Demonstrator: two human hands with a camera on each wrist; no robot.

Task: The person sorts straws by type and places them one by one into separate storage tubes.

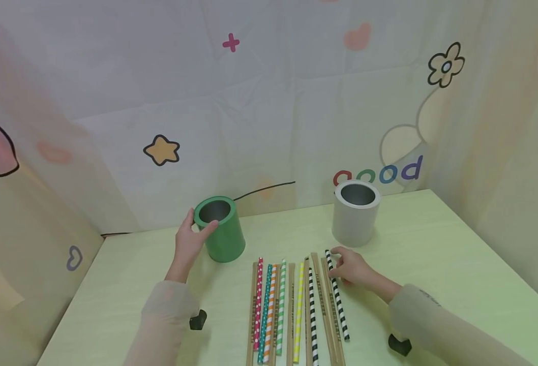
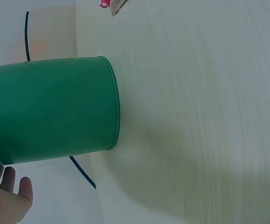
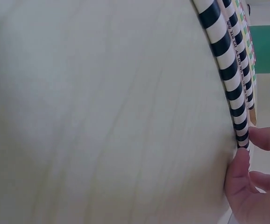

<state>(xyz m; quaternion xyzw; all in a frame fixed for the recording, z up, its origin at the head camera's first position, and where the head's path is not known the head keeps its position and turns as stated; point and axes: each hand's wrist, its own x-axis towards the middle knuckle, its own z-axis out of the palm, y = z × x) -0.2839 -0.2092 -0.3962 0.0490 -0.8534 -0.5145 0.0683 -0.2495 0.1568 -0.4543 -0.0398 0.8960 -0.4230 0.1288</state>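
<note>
My left hand (image 1: 190, 246) holds the green cup (image 1: 226, 241) by its upper left side, thumb over the rim. In the left wrist view the green cup (image 2: 55, 109) fills the left part, and some fingers (image 2: 24, 189) show beside it. With thumb and fingertips my right hand (image 1: 353, 268) pinches the far end of a black-and-white striped paper straw (image 1: 337, 300), the rightmost in the row. The right wrist view shows thumb and finger at either side of that striped straw (image 3: 228, 72). The grey inside of the green cup is partly visible.
Left of the pinched straw lie several paper straws: brown-wrapped, pink dotted (image 1: 258, 305), teal, orange striped, green striped, yellow (image 1: 298, 315) and another black-striped one (image 1: 312, 315). A white cup (image 1: 354, 223) stands beyond my right hand. Behind the pale table (image 1: 434, 264) hangs a printed cloth (image 1: 250, 117).
</note>
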